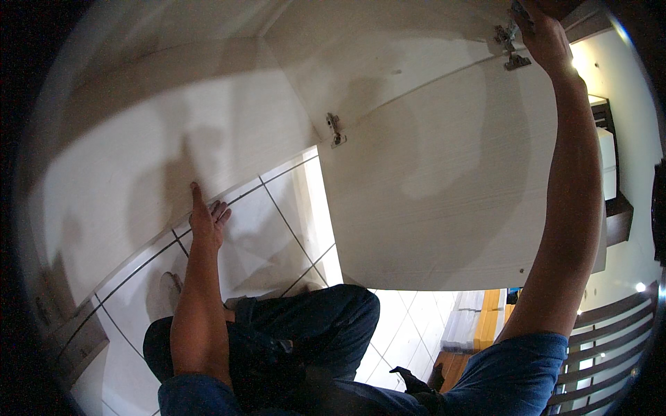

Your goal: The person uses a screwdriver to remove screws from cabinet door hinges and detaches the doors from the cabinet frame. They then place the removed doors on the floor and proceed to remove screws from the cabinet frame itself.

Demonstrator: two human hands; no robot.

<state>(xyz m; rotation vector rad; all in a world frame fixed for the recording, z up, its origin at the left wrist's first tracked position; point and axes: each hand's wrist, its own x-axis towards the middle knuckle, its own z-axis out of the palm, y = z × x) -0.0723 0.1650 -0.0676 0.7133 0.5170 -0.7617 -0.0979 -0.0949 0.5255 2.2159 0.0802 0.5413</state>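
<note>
My left hand (208, 220) rests at the front edge of a pale cabinet base panel (132, 201). Its thumb points up along the panel and its fingers spread by the edge, holding nothing. At the upper right, my right arm reaches up along a pale cabinet door (437, 201) that stands open. My right hand (546, 38) is closed at the top of the view, with a small dark thing at its fingers that I cannot make out. Just beside that hand is an upper metal hinge (511, 47). A second metal hinge (336, 130) sits at the door's lower inner corner.
My bent leg (312, 322) lies below the cabinet, over white floor tiles (277, 229) with dark joints. Grey and yellow boxes (479, 319) stand beyond the door's edge. A dark slatted piece of furniture (610, 333) is at the lower right.
</note>
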